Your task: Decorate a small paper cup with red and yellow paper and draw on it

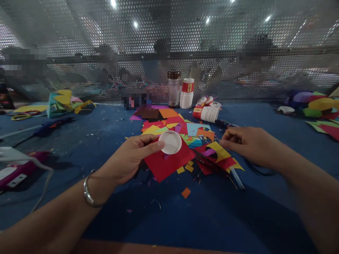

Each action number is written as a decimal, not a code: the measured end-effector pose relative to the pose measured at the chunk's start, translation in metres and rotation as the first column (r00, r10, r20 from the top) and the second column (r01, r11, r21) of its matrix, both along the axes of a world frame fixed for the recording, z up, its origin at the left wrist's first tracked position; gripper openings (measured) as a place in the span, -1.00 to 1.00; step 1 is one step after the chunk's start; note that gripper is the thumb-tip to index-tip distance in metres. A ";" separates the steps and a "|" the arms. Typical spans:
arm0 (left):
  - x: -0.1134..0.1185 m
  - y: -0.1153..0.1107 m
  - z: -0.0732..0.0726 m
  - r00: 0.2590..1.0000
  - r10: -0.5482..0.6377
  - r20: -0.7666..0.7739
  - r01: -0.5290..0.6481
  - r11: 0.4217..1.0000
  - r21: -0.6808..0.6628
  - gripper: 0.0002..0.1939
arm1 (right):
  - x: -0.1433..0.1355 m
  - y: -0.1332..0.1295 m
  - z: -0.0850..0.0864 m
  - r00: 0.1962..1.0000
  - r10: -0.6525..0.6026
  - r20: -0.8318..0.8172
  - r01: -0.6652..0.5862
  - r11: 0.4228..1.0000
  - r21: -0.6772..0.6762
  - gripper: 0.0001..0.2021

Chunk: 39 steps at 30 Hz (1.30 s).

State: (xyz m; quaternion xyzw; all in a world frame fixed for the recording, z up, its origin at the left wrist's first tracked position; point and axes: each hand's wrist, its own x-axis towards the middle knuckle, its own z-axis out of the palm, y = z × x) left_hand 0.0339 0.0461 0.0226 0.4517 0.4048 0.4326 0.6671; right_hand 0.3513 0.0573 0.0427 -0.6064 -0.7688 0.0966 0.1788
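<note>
My left hand (132, 155) holds a white round paper piece (171, 142), like a cup bottom, against a square sheet of red paper (169, 165), thumb on top. My right hand (238, 141) hovers right of the paper pile, its fingers curled together; whether anything small is between them I cannot make out. Dark scissors (212, 164) lie between the hands, partly over a yellow paper with a cut-out hole (221, 151). Near them is a clear stick-like tube (237, 179). Small yellow scraps (189, 168) and an orange scrap (186, 192) lie in front.
Behind the coloured paper pile (166, 123) stand a glass bottle (173, 90) and stacked paper cups (186, 95); more cups (206, 113) lie sideways. A magenta power strip (23, 171) with cables is at left, coloured paper (63, 102) beyond. A perforated screen (132, 46) rises behind.
</note>
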 end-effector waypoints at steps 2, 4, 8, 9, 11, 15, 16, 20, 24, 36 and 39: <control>0.000 0.001 -0.001 1.000 0.000 -0.021 0.001 1.000 0.021 -0.64 | 0.007 0.000 -0.003 0.997 -0.009 0.077 0.014 0.998 -0.068 -0.74; 0.000 0.001 -0.002 0.999 0.003 -0.050 -0.001 0.999 0.044 -0.62 | 0.009 -0.001 -0.005 0.992 -0.002 0.126 0.013 0.996 -0.083 -0.71; 0.000 0.000 -0.003 0.996 0.019 -0.089 -0.012 0.997 0.082 -0.59 | 0.007 -0.003 -0.008 0.981 -0.011 0.192 0.036 0.991 -0.128 -0.61; 0.000 0.000 -0.003 0.995 0.023 -0.093 -0.014 0.996 0.089 -0.59 | 0.006 -0.003 -0.008 0.978 -0.016 0.208 0.049 0.987 -0.153 -0.60; -0.001 -0.001 -0.003 0.996 0.017 -0.093 -0.009 0.996 0.093 -0.57 | 0.004 -0.002 -0.006 0.974 -0.025 0.227 0.065 0.983 -0.173 -0.62; -0.002 -0.001 -0.005 0.997 -0.017 -0.074 0.023 0.996 0.083 -0.60 | -0.004 -0.003 -0.002 0.967 -0.107 0.232 0.131 0.987 -0.088 -0.66; -0.002 -0.001 -0.006 0.997 -0.021 -0.072 0.027 0.996 0.084 -0.61 | -0.007 -0.004 -0.001 0.971 -0.110 0.211 0.126 0.990 -0.066 -0.67; -0.003 -0.001 -0.007 0.996 -0.025 -0.084 0.034 0.994 0.101 -0.62 | -0.026 -0.013 -0.003 0.990 0.111 0.091 -0.098 0.987 -0.129 -0.81; -0.003 -0.001 -0.008 0.993 -0.028 -0.116 0.044 0.989 0.142 -0.62 | -0.044 -0.020 -0.012 0.961 0.206 0.182 -0.188 0.976 -0.111 -0.89; -0.005 -0.001 -0.012 0.983 -0.048 -0.179 0.080 0.981 0.176 -0.73 | -0.055 -0.022 -0.015 0.956 0.143 0.256 -0.126 0.989 -0.082 -0.84; -0.004 -0.002 -0.010 0.988 -0.070 -0.138 0.091 0.984 0.156 -0.74 | -0.050 -0.020 -0.013 0.966 0.118 0.231 -0.108 0.993 -0.055 -0.87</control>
